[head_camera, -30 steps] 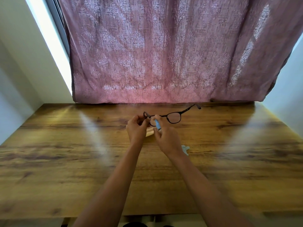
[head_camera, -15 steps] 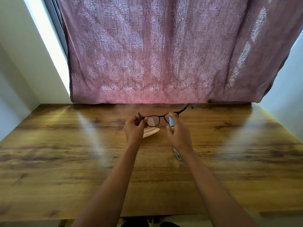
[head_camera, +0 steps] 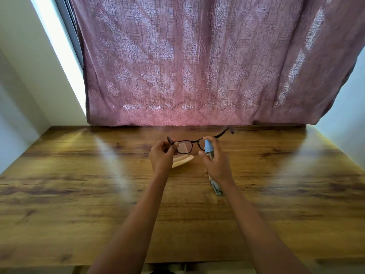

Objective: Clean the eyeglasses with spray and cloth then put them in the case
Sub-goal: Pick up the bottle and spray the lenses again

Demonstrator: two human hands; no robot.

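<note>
Dark-framed eyeglasses (head_camera: 190, 145) hang above the table's far middle, arms unfolded. My left hand (head_camera: 162, 157) pinches them at the left hinge. My right hand (head_camera: 217, 165) grips a small spray bottle (head_camera: 208, 148) with a light blue top, its head right beside the right lens and my forefinger on top. A cream-coloured case (head_camera: 182, 160) lies open on the table under the glasses, partly hidden by my left hand. A blue-grey cloth (head_camera: 215, 187) lies on the table beneath my right wrist, mostly covered.
The wooden table (head_camera: 79, 194) runs to a mauve patterned curtain (head_camera: 187, 66) along its far edge. White walls stand close on the left and right. The near edge is at the bottom of the view.
My right hand with the spray bottle has moved rightwards from the left lens to the right lens. The cloth under my wrist now shows more. My left hand kept its hold.
</note>
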